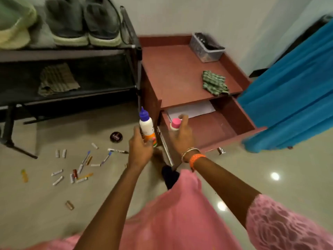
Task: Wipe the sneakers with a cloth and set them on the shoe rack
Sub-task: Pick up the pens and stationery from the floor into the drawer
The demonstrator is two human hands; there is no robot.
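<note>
Looking down, I see my left hand (139, 148) gripping a white bottle (146, 128) with a blue cap, held upright just left of the cabinet (173, 76). My right hand (181, 136) curls round a small pink-capped bottle (175, 124) over the open drawer (212, 127), where a white sheet (191, 110) lies at the back. An orange band (195, 158) and thin bangles sit on that wrist. The sneakers (82, 22), a grey pair with pale soles, stand side by side on the top shelf of the shoe rack (72, 53), just left of the cabinet; a pale green shoe (14, 24) sits beside them at the far left. One striped cloth (56, 79) lies crumpled on the rack's lower shelf. A green checked cloth (214, 83) lies on the tabletop near its front right corner, well apart from a clear plastic box (207, 46) at the back. On the floor (45, 195) left of my arms lie scattered pens, markers and small tubes, with a round black tin (116, 136) near the bottle. A blue curtain (292, 98) hangs to the right of the drawer.
</note>
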